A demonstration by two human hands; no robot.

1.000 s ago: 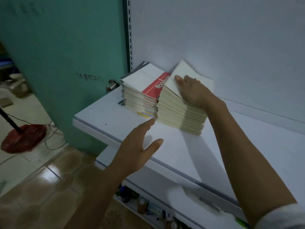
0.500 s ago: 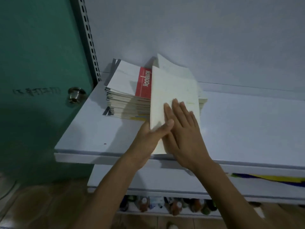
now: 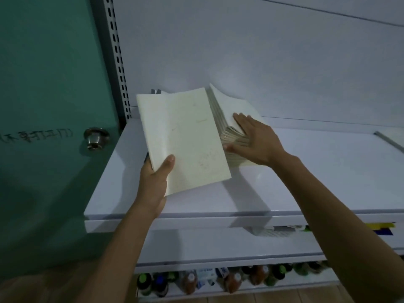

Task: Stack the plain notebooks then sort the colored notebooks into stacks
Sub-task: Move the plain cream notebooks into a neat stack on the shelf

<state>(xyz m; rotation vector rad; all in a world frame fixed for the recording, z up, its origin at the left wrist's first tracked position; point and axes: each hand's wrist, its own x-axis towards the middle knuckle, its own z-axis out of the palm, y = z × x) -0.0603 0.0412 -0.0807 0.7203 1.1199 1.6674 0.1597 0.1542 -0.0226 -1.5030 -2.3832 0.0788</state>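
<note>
My left hand [image 3: 156, 178] grips a plain cream notebook [image 3: 183, 138] by its near left corner, thumb on the cover, and holds it lifted and tilted above the white shelf [image 3: 317, 171]. This notebook hides the stack with the red cover behind it; only a grey corner [image 3: 156, 92] of that stack shows. To its right stands the stack of plain notebooks [image 3: 229, 119], its top cover curled up against the wall. My right hand [image 3: 253, 138] rests flat on that stack's near right corner, fingers spread over its edge.
A green door with a metal knob [image 3: 96, 138] stands left of the shelf, beside a slotted metal upright [image 3: 115, 51]. A lower shelf holds paper items [image 3: 279, 231], and bottles [image 3: 218, 278] line the bottom shelf. The white wall closes the back.
My left hand has lifted the top plain notebook off the stack and carried it left, over the red-covered stack. My right hand has moved back onto the plain stack.
</note>
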